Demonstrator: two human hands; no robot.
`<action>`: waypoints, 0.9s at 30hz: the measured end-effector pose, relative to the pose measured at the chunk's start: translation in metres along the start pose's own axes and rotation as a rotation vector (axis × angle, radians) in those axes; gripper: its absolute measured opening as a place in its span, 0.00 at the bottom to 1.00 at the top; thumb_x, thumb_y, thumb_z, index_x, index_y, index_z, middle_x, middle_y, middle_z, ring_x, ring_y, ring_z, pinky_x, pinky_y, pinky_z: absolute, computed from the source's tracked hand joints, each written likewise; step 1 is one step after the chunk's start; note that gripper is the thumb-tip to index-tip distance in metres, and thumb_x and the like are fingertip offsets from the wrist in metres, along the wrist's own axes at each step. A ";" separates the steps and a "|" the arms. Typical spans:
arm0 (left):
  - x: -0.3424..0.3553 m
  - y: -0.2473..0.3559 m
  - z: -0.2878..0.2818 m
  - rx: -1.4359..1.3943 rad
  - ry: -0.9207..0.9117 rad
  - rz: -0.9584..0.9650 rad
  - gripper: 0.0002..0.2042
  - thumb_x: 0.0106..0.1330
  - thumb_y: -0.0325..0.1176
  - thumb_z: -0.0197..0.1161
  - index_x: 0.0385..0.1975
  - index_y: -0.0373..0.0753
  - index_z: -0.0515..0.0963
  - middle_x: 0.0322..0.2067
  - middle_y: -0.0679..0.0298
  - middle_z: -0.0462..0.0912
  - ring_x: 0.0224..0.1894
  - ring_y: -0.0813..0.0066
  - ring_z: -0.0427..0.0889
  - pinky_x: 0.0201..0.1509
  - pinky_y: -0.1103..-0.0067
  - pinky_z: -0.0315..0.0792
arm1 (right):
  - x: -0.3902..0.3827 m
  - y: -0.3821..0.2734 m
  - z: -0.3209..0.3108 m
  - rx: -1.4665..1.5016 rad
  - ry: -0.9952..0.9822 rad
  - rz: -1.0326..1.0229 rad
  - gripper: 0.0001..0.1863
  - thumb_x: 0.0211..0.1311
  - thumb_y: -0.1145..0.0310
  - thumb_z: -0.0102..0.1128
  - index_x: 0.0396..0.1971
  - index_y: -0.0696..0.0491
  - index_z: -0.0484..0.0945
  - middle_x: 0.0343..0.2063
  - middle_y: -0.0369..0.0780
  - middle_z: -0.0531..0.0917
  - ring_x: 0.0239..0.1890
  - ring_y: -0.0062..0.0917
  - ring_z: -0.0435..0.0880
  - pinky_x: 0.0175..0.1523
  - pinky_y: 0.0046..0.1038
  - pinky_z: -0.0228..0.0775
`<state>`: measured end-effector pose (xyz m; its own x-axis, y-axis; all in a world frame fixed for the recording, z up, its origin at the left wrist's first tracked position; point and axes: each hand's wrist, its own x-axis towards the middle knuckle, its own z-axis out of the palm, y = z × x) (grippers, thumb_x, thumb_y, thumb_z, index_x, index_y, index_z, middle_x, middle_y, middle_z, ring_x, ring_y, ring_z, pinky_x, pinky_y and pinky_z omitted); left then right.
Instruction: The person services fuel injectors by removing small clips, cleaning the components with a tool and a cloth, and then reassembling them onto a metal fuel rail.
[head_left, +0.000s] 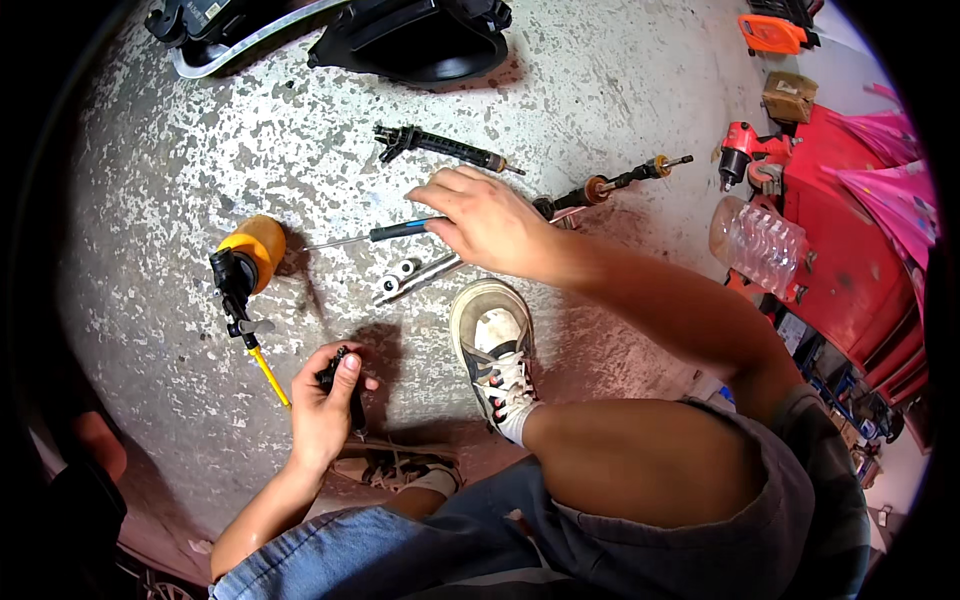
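The small black part (338,385) sat upright in my left hand (322,410), low and left in the head view, with the fingers curled round it and the thumb pressed on its top end. I judged that grip narrow: held only by the fingertips, the part could have slipped and dropped onto the concrete floor (150,180), where the flaking, mottled paint would have made a small dark piece hard to find again.

My right hand (485,222) reached forward over the blue-handled screwdriver (385,232), fingers bent down onto the handle; I could not tell whether they had closed on it or only rested there. The thin shaft pointed left, toward the orange oil can (250,262), and a careless sweep in lifting it might have knocked the can over, as its yellow spout (270,378) ran down close beside my left hand.

Just under the right hand lay a metal rail with round ports (415,277), and beyond it two long black injectors (440,147) (612,183). Dragging the screwdriver up could have rolled these out of place. My shoe (492,355) stood very near the rail, so any shift of balance while crouching risked treading on it.

Well off to the right stood a clear plastic bottle (757,243) against a red tool chest (850,250).
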<state>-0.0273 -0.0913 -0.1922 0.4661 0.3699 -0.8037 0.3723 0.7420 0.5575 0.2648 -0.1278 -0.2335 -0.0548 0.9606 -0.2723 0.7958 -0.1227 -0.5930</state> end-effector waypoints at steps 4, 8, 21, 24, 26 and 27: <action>0.000 -0.008 -0.001 0.034 0.017 -0.008 0.12 0.71 0.35 0.59 0.43 0.31 0.76 0.32 0.65 0.80 0.30 0.80 0.79 0.36 0.84 0.73 | 0.013 -0.011 0.000 -0.091 -0.090 0.022 0.16 0.60 0.63 0.62 0.46 0.54 0.77 0.38 0.41 0.77 0.44 0.33 0.78 0.50 0.36 0.74; -0.004 -0.015 0.002 0.060 -0.032 -0.041 0.13 0.71 0.35 0.59 0.44 0.31 0.76 0.32 0.65 0.80 0.30 0.80 0.79 0.36 0.84 0.73 | 0.021 -0.018 0.005 -0.285 -0.173 -0.055 0.12 0.60 0.66 0.60 0.41 0.54 0.74 0.37 0.40 0.76 0.41 0.33 0.79 0.48 0.35 0.74; 0.005 -0.017 0.014 0.066 -0.069 0.038 0.12 0.71 0.34 0.58 0.43 0.30 0.76 0.42 0.60 0.80 0.34 0.79 0.78 0.39 0.81 0.76 | -0.138 -0.043 -0.053 -0.006 0.111 0.330 0.11 0.54 0.73 0.63 0.38 0.54 0.76 0.27 0.44 0.78 0.27 0.41 0.78 0.31 0.37 0.68; 0.010 -0.019 0.016 0.080 -0.067 0.085 0.13 0.71 0.34 0.57 0.43 0.28 0.76 0.55 0.56 0.75 0.39 0.77 0.78 0.41 0.79 0.79 | -0.145 -0.043 -0.045 -0.058 0.158 0.324 0.12 0.55 0.71 0.65 0.39 0.52 0.77 0.27 0.40 0.76 0.26 0.36 0.79 0.29 0.33 0.71; 0.011 -0.018 0.017 0.086 -0.065 0.094 0.13 0.71 0.34 0.58 0.43 0.28 0.76 0.56 0.55 0.74 0.41 0.76 0.78 0.41 0.79 0.79 | -0.145 -0.043 -0.043 -0.077 0.180 0.319 0.12 0.55 0.70 0.65 0.39 0.51 0.77 0.27 0.38 0.75 0.26 0.33 0.80 0.27 0.30 0.72; 0.011 -0.018 0.017 0.087 -0.059 0.100 0.13 0.71 0.35 0.58 0.43 0.28 0.76 0.57 0.55 0.74 0.41 0.76 0.78 0.41 0.79 0.79 | -0.145 -0.043 -0.043 -0.076 0.182 0.316 0.12 0.55 0.70 0.65 0.40 0.51 0.77 0.28 0.38 0.75 0.26 0.33 0.80 0.27 0.30 0.72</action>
<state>-0.0152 -0.1104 -0.2074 0.5493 0.4042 -0.7314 0.3887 0.6512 0.6518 0.2644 -0.2507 -0.1361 0.3038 0.9077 -0.2896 0.7993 -0.4082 -0.4410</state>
